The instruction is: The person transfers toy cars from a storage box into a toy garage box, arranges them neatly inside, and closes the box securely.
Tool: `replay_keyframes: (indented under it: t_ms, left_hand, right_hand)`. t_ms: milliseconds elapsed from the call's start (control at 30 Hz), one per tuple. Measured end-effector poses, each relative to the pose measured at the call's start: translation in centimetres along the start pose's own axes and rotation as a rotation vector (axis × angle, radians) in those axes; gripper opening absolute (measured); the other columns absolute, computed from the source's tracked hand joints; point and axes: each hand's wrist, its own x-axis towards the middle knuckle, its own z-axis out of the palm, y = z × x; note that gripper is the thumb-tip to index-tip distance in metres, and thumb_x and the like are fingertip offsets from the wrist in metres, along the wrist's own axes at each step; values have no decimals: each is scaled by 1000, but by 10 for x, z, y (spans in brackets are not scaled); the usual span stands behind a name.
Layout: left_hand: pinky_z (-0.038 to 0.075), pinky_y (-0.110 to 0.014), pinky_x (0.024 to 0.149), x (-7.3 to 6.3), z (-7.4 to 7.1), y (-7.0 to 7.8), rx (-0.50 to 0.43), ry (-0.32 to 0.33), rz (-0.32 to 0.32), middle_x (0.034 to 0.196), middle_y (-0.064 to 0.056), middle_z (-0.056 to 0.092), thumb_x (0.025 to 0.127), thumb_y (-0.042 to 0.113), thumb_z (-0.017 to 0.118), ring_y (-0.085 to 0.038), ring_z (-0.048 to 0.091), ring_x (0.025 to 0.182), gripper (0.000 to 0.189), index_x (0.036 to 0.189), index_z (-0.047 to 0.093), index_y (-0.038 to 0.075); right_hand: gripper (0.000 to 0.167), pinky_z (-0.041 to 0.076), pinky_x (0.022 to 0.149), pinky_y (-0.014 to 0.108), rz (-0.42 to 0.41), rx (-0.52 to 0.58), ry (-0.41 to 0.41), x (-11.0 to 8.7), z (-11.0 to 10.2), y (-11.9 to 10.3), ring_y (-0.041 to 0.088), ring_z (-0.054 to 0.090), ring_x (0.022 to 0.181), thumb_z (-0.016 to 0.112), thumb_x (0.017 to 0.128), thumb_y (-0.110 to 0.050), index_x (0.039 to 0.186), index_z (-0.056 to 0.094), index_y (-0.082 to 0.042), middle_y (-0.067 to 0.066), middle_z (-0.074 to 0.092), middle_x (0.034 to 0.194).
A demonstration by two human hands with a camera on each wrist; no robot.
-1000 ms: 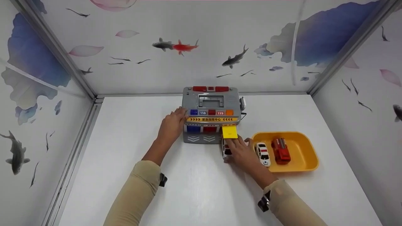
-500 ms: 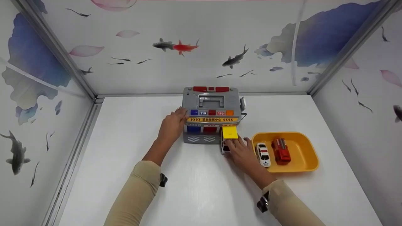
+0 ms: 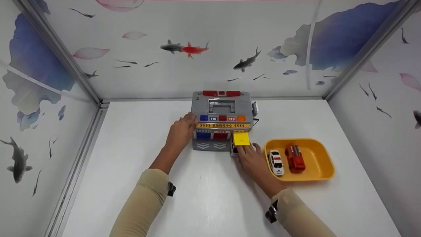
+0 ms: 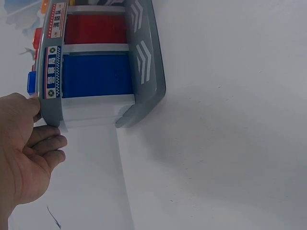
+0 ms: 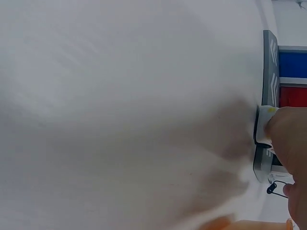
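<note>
The right hand (image 3: 253, 161) grips the car (image 3: 234, 151), partly beneath the flap (image 3: 241, 139); the left hand (image 3: 180, 131) holds the station (image 3: 222, 125) by its left edge.

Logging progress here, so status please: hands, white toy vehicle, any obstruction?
Left hand gripping side edge of grey toy station. Right hand touching white toy vehicle, under raised yellow flap. Flap hides vehicle's far end; no obstruction visible.

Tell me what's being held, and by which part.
The left hand holds the garage by its upper left edge. The right hand touches the near end of the car under the yellow flap; grip or mere push, I can't tell.
</note>
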Motion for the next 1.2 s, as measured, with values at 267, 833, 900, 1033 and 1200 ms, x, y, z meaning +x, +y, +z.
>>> replay_keyframes:
  t_ms: [267,833,900,1033,1200]
  left_hand:
    - [43,-47,132,0,0,1,18,6,12,164,-13,58,118,38,54,-30,57,155,48,156,63,11]
    - [40,-45,134,-1,0,1,-8,-4,6,166,-12,56,118,37,54,-29,55,157,48,158,62,12]
    - [40,-46,134,-1,1,1,-14,-3,5,165,-12,57,118,37,54,-29,55,157,47,157,63,13]
    - [41,-47,134,-2,1,1,-14,1,9,165,-13,58,118,37,54,-30,56,156,47,157,63,12]
    - [41,-47,133,-1,0,1,-6,-2,18,165,-15,57,118,37,53,-31,56,155,48,157,63,11]
  right_hand:
    - [43,52,122,60,8,-55,127,-6,5,-3,41,61,145,70,109,-16,148,56,-5,20,64,153]
    - [58,43,128,65,66,-39,-80,-9,2,-5,44,41,163,68,110,-21,164,50,-7,17,45,173]
    - [58,43,128,65,69,-39,-94,-8,3,-6,44,41,162,68,110,-23,164,50,-7,17,47,172]
    - [61,43,128,65,85,-19,-103,-7,4,-6,44,39,163,67,110,-25,165,47,-8,16,47,172]
    - [67,41,129,67,108,67,-82,-7,4,-6,43,41,161,71,107,-30,164,44,-9,17,49,170]
